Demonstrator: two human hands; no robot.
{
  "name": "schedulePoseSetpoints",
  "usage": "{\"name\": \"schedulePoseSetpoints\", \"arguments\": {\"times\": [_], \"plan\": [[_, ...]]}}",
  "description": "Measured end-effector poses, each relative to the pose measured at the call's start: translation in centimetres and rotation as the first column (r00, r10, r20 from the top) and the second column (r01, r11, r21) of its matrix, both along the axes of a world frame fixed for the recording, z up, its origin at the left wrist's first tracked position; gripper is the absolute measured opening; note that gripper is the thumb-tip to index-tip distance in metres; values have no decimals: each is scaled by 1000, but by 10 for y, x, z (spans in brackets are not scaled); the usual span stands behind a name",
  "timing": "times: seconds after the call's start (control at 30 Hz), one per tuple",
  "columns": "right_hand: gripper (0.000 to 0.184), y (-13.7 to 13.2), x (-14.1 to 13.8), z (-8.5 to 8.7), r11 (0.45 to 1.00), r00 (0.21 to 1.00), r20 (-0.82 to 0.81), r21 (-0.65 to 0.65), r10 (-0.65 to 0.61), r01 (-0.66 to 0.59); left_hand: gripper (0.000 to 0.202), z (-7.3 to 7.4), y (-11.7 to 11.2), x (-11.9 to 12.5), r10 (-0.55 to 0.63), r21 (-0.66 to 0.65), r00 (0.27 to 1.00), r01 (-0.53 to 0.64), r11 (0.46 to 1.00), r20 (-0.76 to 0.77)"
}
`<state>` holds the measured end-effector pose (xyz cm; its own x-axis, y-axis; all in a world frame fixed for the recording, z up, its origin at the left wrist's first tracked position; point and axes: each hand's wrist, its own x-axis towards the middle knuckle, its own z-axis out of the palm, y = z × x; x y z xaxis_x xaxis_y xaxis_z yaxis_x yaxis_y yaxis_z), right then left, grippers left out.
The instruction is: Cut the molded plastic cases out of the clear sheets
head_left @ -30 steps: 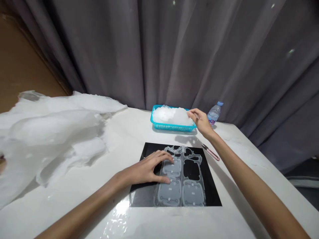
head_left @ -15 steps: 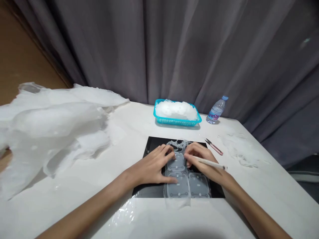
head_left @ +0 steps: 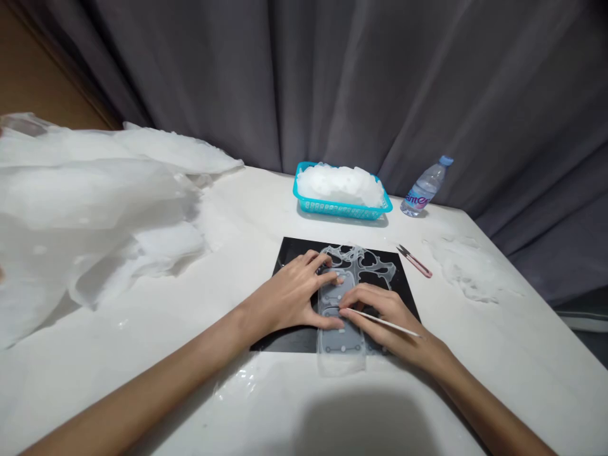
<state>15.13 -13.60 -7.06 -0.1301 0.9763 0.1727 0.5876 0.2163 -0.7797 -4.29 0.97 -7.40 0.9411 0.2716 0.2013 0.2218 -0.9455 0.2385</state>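
A translucent silicone-like sheet (head_left: 342,342) with rounded rectangular panels and small dots lies on a black board (head_left: 289,341). My left hand (head_left: 299,291) rests on its left side, fingers spread, thumb and fingertips pressing the panels down. In my right hand (head_left: 380,316) is a thin white pen-like tool (head_left: 387,323), pinched between thumb and fingers. Its tip, mostly hidden by the fingers, is at the seam between two panels. A cut-out web of thin translucent scrap (head_left: 354,256) spreads over the board's far part.
Pink-handled thread snips (head_left: 415,261) lie right of the board, near a heap of clear scraps (head_left: 468,269). Behind stand a blue basket (head_left: 342,209) filled with white, translucent material and a water bottle (head_left: 424,190). Large white plastic bags (head_left: 95,196) cover the table's left side.
My right hand has moved toward me and left, from the upper panel's right edge to the seam between panels. The left hand stays pressed on the sheet. The view has tilted slightly down.
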Motion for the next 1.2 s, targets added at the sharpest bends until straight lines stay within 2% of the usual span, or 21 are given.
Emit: {"name": "schedulePoseSetpoints", "arguments": {"times": [0.2, 0.33, 0.47, 0.57, 0.67, 0.73, 0.8, 1.0, 1.13, 1.2], "plan": [[11, -2, -6, 0, 995, 993, 113, 94, 30, -40, 89, -4, 1, 0, 4, 9, 1000, -5, 1000, 15], [12, 0, -8, -9, 975, 979, 204, 210, 28, -72, 88, -6, 1, 1, 0, -12, 1000, 0, 1000, 22], [11, 1, -11, -14, 960, 966, 257, 270, 0, -72, 88, -7, 3, 0, -18, -65, 999, 20, 998, 34], [11, 1, -8, -11, 965, 969, 246, 254, 1, -66, 85, -6, 10, -2, -13, -204, 1000, 16, 979, 17], [10, 0, -2, -5, 984, 982, 186, 171, 17, -49, 69, -3, 20, -5, -32, -374, 999, 21, 927, -23], [9, 0, 2, -3, 993, 990, 140, 112, 31, -47, 60, -3, 26, -6, -61, -422, 998, 42, 906, -32], [9, -1, 4, -2, 996, 993, 110, 79, 41, -50, 56, -3, 30, -7, -80, -434, 996, 57, 899, -35], [9, -1, 3, -2, 992, 991, 118, 97, 62, -74, 55, -5, 31, -6, -76, -433, 997, 62, 899, -14], [8, -1, 5, -1, 998, 996, 90, 67, 16, -22, 53, -5, 30, -7, -86, -386, 996, 72, 920, -20], [8, 0, 7, 0, 996, 996, 88, 94, -19, 10, 52, -5, 30, -7, -83, -343, 996, 71, 937, -22]]}}
